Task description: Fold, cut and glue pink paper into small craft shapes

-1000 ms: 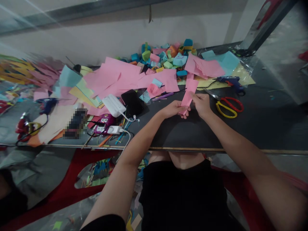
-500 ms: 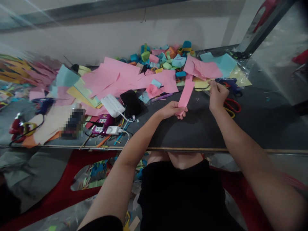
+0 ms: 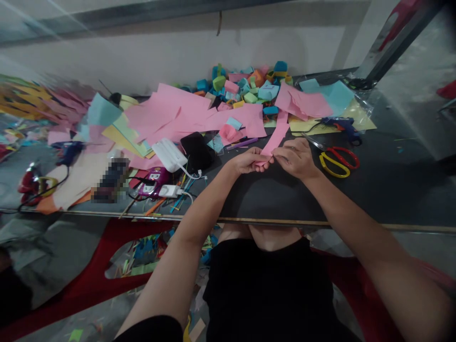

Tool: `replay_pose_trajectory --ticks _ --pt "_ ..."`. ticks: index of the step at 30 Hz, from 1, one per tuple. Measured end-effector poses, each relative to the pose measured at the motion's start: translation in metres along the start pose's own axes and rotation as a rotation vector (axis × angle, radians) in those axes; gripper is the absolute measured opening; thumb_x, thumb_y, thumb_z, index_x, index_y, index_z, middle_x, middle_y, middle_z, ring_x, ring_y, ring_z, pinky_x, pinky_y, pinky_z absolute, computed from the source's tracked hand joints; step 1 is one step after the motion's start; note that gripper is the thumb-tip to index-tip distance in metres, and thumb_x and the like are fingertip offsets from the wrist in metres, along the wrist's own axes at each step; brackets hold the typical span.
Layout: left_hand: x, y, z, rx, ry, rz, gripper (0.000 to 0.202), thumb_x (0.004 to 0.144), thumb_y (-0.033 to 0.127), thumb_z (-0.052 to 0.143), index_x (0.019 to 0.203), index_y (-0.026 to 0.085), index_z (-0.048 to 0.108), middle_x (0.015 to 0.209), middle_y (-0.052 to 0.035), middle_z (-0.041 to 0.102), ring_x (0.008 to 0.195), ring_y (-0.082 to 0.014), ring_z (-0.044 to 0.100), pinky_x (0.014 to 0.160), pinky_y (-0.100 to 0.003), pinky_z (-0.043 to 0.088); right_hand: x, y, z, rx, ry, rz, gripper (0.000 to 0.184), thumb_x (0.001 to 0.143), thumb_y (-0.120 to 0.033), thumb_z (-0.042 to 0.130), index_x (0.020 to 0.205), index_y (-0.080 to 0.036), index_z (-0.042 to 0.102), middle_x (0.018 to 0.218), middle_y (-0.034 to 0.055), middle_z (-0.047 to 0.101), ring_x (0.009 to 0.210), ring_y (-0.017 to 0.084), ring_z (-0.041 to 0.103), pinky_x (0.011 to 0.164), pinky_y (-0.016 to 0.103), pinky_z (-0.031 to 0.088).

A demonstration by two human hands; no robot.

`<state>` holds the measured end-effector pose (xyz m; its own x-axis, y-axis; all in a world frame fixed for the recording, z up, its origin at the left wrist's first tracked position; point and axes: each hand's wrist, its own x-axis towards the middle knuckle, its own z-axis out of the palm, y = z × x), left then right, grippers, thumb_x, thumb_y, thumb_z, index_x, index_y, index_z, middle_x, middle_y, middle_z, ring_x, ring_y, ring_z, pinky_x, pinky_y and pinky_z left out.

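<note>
A pink paper strip (image 3: 277, 137) slants over the dark table, its far end by a stack of pink sheets (image 3: 302, 102). My left hand (image 3: 252, 160) is closed on the near end of the strip, thumb on top. Fingers of my right hand (image 3: 294, 156) are pinched together at the strip's right edge, touching it beside the left fingertips. Just right of that hand lie scissors (image 3: 337, 160) with one red and one yellow handle loop. Behind them is a blue glue gun (image 3: 340, 126) on yellow paper.
Folded paper pieces (image 3: 249, 85) in several colours are heaped at the back. Large pink sheets (image 3: 174, 114), a black pouch-like item (image 3: 196, 151), a white power bank (image 3: 168, 155) with a cable and a purple power strip (image 3: 154, 182) cover the left. The table edge (image 3: 270, 221) runs before my lap.
My right hand has come left and down from near the glue gun to the strip's near end, uncovering the scissors. My left hand keeps its hold; the strip now bends slightly.
</note>
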<state>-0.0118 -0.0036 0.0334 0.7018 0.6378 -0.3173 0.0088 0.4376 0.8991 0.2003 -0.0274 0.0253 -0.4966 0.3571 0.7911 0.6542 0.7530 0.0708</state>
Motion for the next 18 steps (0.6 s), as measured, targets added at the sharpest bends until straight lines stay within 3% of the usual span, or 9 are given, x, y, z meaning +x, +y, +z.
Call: replay_pose_trajectory --ticks 4,8,11,14,18 --pt "-0.002 0.000 -0.007 0.040 -0.069 -0.033 0.012 0.085 0.018 0.071 0.076 0.010 0.073 0.051 0.0003 0.064 0.039 -0.0043 0.055 0.040 -0.011 0.041 0.006 -0.010 -0.006 0.045 0.083 -0.129 0.013 0.096 -0.018 0.060 0.101 -0.030 0.060 0.085 -0.0041 0.072 0.081 0.015 0.064 0.082 0.034 0.044" --pt "-0.003 0.002 -0.017 0.099 -0.143 -0.117 0.014 0.081 0.022 0.071 0.073 0.010 0.072 0.046 -0.0002 0.061 0.034 -0.0064 0.051 0.036 -0.014 0.038 0.010 -0.017 -0.006 0.119 -0.008 -0.140 0.012 0.097 -0.018 0.056 0.103 -0.027 0.060 0.092 -0.0010 0.073 0.087 0.016 0.066 0.082 0.034 0.045" --pt "-0.001 0.004 -0.021 0.125 -0.053 -0.112 0.017 0.084 0.023 0.068 0.074 0.010 0.071 0.051 -0.0034 0.065 0.038 -0.0083 0.055 0.038 -0.017 0.042 0.009 -0.014 -0.002 0.065 -0.117 -0.064 0.013 0.100 -0.018 0.051 0.100 -0.025 0.061 0.091 0.0015 0.073 0.088 0.018 0.066 0.084 0.035 0.046" --pt "0.001 0.004 -0.018 0.171 0.108 0.012 0.019 0.087 0.027 0.070 0.082 0.009 0.071 0.063 -0.0070 0.072 0.046 -0.0073 0.061 0.045 -0.017 0.047 0.006 -0.006 0.003 -0.016 -0.139 -0.019 0.018 0.100 -0.015 0.047 0.096 -0.025 0.062 0.089 0.0023 0.073 0.087 0.018 0.065 0.085 0.035 0.045" --pt "0.003 0.002 -0.010 0.304 0.228 0.098 0.028 0.086 0.037 0.077 0.077 0.013 0.066 0.059 -0.0022 0.065 0.047 -0.0082 0.062 0.048 -0.019 0.049 0.003 0.003 0.008 -0.055 -0.136 -0.020 0.020 0.098 -0.013 0.046 0.100 -0.024 0.062 0.089 0.0021 0.073 0.090 0.019 0.066 0.087 0.035 0.046"
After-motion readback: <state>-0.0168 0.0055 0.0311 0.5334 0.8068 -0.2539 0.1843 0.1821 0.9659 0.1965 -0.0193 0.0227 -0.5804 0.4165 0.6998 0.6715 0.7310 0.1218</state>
